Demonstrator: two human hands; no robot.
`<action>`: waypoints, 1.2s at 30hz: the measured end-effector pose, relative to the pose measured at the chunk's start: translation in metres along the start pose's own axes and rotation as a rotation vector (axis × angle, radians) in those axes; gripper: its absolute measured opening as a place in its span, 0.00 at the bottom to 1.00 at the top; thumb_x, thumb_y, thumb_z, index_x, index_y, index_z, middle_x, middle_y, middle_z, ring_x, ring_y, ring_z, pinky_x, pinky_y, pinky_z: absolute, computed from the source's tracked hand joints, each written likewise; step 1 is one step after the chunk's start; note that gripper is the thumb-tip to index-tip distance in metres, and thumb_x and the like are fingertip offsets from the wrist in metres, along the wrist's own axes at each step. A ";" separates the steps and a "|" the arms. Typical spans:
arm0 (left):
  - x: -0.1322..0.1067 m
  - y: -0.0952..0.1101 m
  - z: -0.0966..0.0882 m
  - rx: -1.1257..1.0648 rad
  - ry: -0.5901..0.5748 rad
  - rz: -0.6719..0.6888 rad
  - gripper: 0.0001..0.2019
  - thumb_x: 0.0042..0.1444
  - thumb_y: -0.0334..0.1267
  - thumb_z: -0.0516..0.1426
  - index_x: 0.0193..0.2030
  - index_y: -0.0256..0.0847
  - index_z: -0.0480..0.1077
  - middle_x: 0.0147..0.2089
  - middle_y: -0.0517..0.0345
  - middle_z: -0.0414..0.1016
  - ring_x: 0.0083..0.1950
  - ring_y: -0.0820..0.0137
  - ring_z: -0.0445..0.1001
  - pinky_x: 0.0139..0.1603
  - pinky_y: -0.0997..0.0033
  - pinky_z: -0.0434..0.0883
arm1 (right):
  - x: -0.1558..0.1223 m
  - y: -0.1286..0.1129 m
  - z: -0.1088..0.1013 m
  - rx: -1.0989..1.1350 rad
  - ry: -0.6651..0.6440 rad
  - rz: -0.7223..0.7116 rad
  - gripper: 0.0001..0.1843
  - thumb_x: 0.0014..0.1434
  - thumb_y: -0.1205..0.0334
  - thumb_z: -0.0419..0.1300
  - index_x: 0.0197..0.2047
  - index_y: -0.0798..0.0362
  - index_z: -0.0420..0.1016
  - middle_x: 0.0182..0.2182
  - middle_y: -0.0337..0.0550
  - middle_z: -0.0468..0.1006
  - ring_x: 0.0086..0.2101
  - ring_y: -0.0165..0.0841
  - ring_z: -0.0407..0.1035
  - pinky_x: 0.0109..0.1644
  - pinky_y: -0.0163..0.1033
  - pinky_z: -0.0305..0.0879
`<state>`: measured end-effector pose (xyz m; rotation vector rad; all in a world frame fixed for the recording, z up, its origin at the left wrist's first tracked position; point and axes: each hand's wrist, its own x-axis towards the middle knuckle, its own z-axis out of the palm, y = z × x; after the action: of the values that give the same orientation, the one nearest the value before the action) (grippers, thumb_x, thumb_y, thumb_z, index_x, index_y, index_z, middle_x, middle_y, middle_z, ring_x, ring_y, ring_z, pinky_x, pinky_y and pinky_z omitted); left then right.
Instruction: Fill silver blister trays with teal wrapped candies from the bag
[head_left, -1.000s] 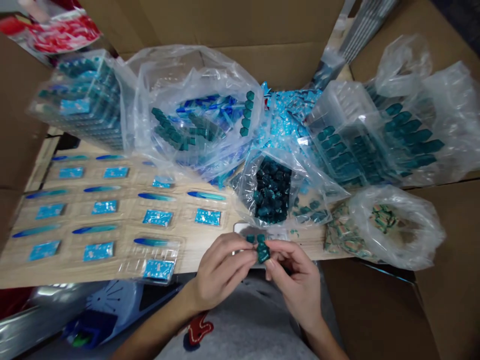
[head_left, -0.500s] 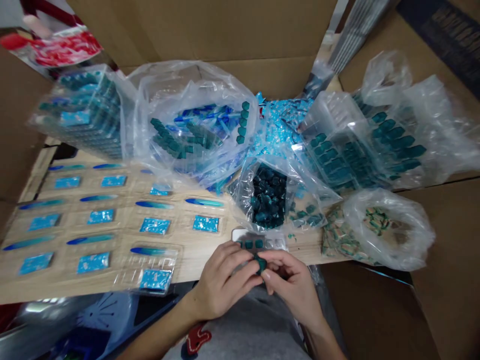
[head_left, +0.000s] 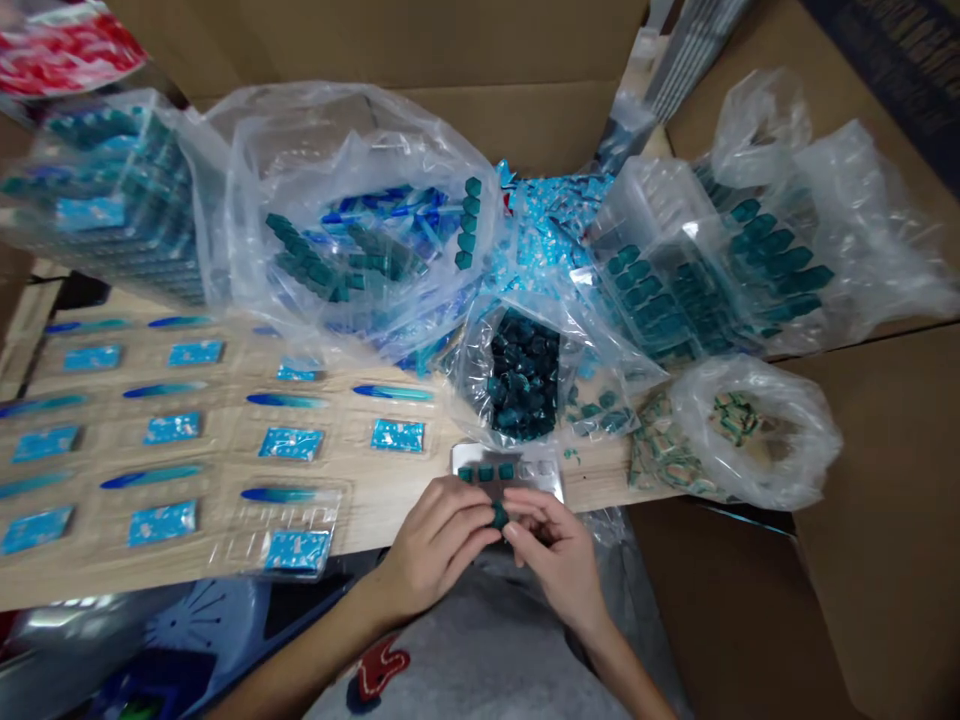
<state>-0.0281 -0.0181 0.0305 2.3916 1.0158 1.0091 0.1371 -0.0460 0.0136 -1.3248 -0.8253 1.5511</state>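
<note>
Between the fingertips of my two hands is a small dark teal piece (head_left: 499,515), shaped like a false nail. My left hand (head_left: 439,545) pinches it from the left, fingers curled. My right hand (head_left: 555,560) is closed on its other side with thumb and index finger. Just behind my hands lies a pale slotted tray (head_left: 553,482), with several teal pieces in its back row; my fingers hide its front part. Beyond the tray stands an open clear bag (head_left: 476,415) full of loose teal pieces (head_left: 523,380).
At left, clear plastic trays hold blue pointed sticks (head_left: 285,399) and blue packets (head_left: 291,443). Behind stand a large clear bag (head_left: 255,150), a pile of blue packets (head_left: 551,220) and stacked packs (head_left: 127,210). A bag of small greenish pieces (head_left: 810,440) sits right, near cardboard (head_left: 877,500).
The view has shifted, so the table things appear further left and slightly higher. My hands still hold the teal piece between them, with more of the slotted tray showing.
</note>
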 end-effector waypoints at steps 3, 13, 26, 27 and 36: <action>-0.007 0.000 0.006 -0.082 0.013 -0.038 0.07 0.65 0.31 0.49 0.44 0.38 0.68 0.37 0.52 0.73 0.38 0.68 0.70 0.38 0.68 0.72 | -0.003 0.008 -0.002 0.021 -0.071 0.070 0.16 0.48 0.51 0.68 0.37 0.52 0.81 0.20 0.36 0.72 0.17 0.24 0.58 0.20 0.30 0.59; -0.010 -0.008 0.013 -0.021 0.015 0.043 0.08 0.65 0.29 0.49 0.44 0.37 0.69 0.37 0.51 0.72 0.39 0.67 0.68 0.41 0.65 0.71 | -0.009 0.009 0.000 -0.037 0.069 -0.012 0.13 0.48 0.56 0.68 0.38 0.50 0.80 0.23 0.36 0.74 0.19 0.25 0.60 0.21 0.30 0.60; -0.011 -0.001 0.014 -0.306 0.009 -0.111 0.11 0.66 0.30 0.46 0.50 0.39 0.65 0.40 0.50 0.73 0.41 0.67 0.71 0.42 0.67 0.71 | 0.000 0.000 -0.003 -0.024 -0.099 0.012 0.12 0.51 0.52 0.66 0.35 0.50 0.80 0.16 0.31 0.65 0.16 0.24 0.56 0.19 0.30 0.58; -0.012 -0.002 0.013 -0.332 -0.005 -0.131 0.10 0.65 0.30 0.46 0.49 0.40 0.65 0.40 0.51 0.73 0.40 0.68 0.71 0.41 0.68 0.71 | 0.000 0.001 -0.004 -0.043 -0.095 0.001 0.11 0.51 0.54 0.66 0.36 0.50 0.80 0.16 0.32 0.66 0.16 0.24 0.57 0.19 0.30 0.58; 0.004 -0.006 -0.001 -0.221 -0.115 -0.164 0.06 0.62 0.28 0.52 0.45 0.40 0.66 0.39 0.54 0.73 0.41 0.68 0.71 0.42 0.68 0.71 | -0.001 -0.006 -0.006 -0.276 -0.099 -0.204 0.10 0.51 0.60 0.67 0.40 0.45 0.81 0.26 0.36 0.77 0.24 0.29 0.66 0.29 0.35 0.67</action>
<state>-0.0297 -0.0105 0.0297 2.1238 0.9855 0.8659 0.1448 -0.0449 0.0184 -1.3170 -1.2337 1.3861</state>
